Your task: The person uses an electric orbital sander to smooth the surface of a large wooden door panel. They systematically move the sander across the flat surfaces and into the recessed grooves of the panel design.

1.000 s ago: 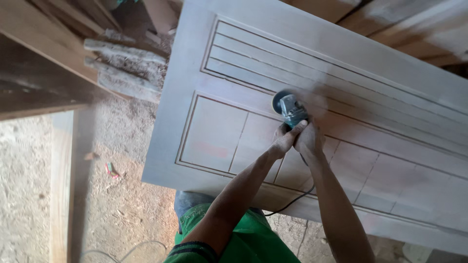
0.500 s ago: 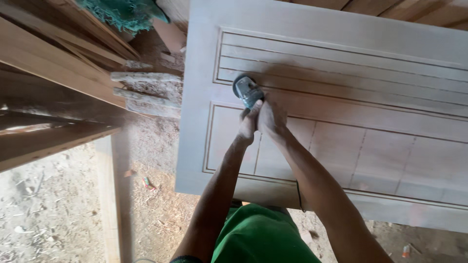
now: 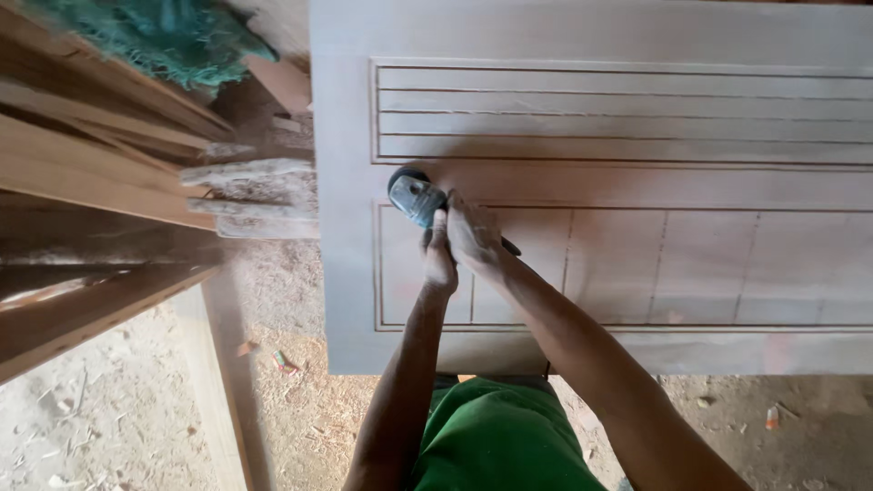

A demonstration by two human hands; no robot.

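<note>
Grinder (image 3: 416, 196) clenched by both hands (image 3: 473, 238), fingers wrapped round body; rigid, likely heavy, pressing on door panel (image 3: 637, 182).

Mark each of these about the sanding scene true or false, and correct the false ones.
1. Both hands grip the power sander. True: the left hand and right hand close on it together.
2. The sander sits on the door's far right end. False: it is near the left end of the pale wooden door, on the rail between the grooved upper panel and the lower panel.
3. Wooden planks are stacked left of the door. True.
4. A red cloth lies on the planks. False: the bundle there is green and net-like.
5. The floor is clean tile. False: it is covered with sawdust and chips.
</note>
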